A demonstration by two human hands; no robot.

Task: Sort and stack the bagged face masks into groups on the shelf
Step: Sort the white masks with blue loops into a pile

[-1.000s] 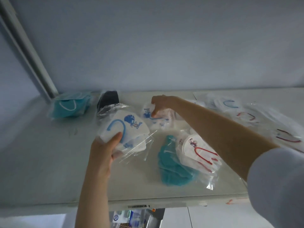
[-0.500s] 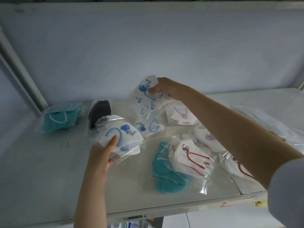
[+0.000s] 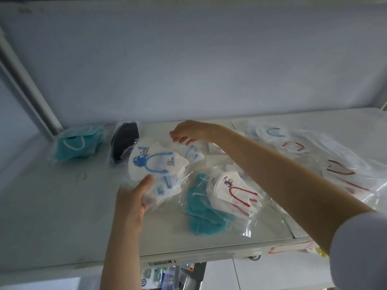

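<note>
Single wide head-worn view, close behind left hand [image 3: 130, 204] and right hand [image 3: 190, 131], facing forward-down onto shelf [image 3: 62, 216]

The person's left hand [image 3: 129, 203] and its forearm, at the bottom edge left of centre, were bare along all that showed. The right hand [image 3: 189, 132], near the middle of the frame, joined a bare forearm that ran to the lower right corner, where a plain white sleeve [image 3: 360, 254] began. Its cloth was smooth and unmarked, with a rounded hem, greyish in the dim light.
</note>
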